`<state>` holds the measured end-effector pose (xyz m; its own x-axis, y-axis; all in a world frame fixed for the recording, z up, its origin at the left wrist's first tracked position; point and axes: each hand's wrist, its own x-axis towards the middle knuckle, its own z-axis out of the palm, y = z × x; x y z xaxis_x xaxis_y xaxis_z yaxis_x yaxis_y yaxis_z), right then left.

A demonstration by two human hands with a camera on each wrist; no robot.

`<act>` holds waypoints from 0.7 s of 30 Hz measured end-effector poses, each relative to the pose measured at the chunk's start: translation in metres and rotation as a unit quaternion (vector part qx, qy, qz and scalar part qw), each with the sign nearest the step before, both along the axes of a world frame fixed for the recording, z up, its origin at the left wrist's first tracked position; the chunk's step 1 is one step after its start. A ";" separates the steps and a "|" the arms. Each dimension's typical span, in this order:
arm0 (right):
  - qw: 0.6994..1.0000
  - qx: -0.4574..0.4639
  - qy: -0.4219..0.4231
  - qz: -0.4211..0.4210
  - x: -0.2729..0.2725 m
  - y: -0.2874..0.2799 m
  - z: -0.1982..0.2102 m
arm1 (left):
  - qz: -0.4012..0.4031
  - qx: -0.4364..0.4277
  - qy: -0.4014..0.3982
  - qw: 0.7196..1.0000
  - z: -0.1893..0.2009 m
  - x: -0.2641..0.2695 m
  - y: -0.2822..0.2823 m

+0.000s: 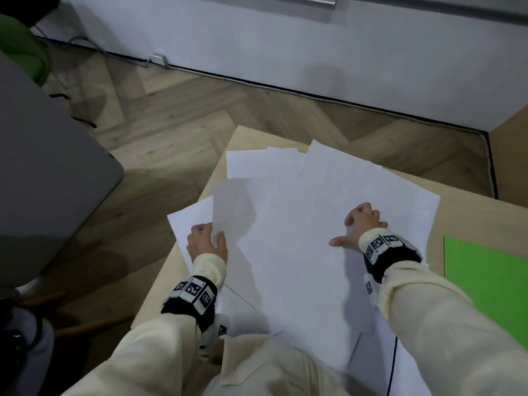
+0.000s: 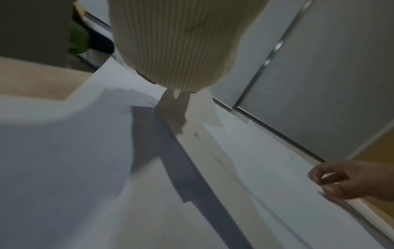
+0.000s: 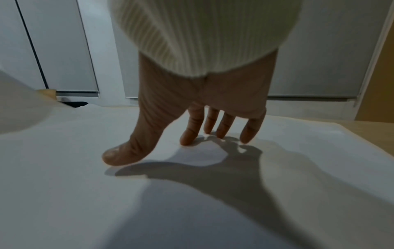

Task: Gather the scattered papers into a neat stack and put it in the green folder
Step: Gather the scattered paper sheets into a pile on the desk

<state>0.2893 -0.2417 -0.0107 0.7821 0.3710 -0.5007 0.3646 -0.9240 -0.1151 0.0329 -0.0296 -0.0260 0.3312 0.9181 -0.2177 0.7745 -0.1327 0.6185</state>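
On the wooden table (image 1: 471, 212), white papers (image 1: 300, 224) lie overlapping and askew. Left hand (image 1: 206, 240) pinches a lifted sheet's edge; right hand (image 1: 361, 225) presses spread fingertips (image 3: 187, 138) on the top sheet (nothing gripped). Green folder (image 1: 485, 281) lies beside the papers, right.

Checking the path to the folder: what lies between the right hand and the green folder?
Head view: white papers, then bare table, between right hand and green folder.
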 end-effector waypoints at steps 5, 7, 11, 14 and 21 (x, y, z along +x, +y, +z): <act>0.998 0.047 0.038 0.020 -0.031 -0.019 -0.005 | 0.002 -0.210 -0.031 0.977 -0.003 -0.004 -0.005; 0.993 0.096 0.064 0.010 -0.047 -0.023 -0.008 | 0.003 -0.264 -0.014 0.964 -0.005 -0.006 -0.008; 0.990 0.112 0.085 -0.013 -0.075 -0.024 -0.013 | 0.040 -0.306 -0.014 0.951 -0.006 -0.005 -0.007; 0.997 0.068 0.032 0.007 -0.088 -0.022 -0.015 | 0.051 -0.324 -0.017 0.945 -0.006 -0.005 -0.004; 0.996 0.075 0.041 0.036 -0.111 -0.026 -0.012 | 0.060 -0.327 0.006 0.943 -0.006 -0.007 -0.005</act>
<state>0.1781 -0.2672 -0.0232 0.7094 0.5005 -0.4962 0.4134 -0.8657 -0.2823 0.0256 -0.0349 -0.0319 0.2267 0.6169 -0.7537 0.7669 0.3640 0.5286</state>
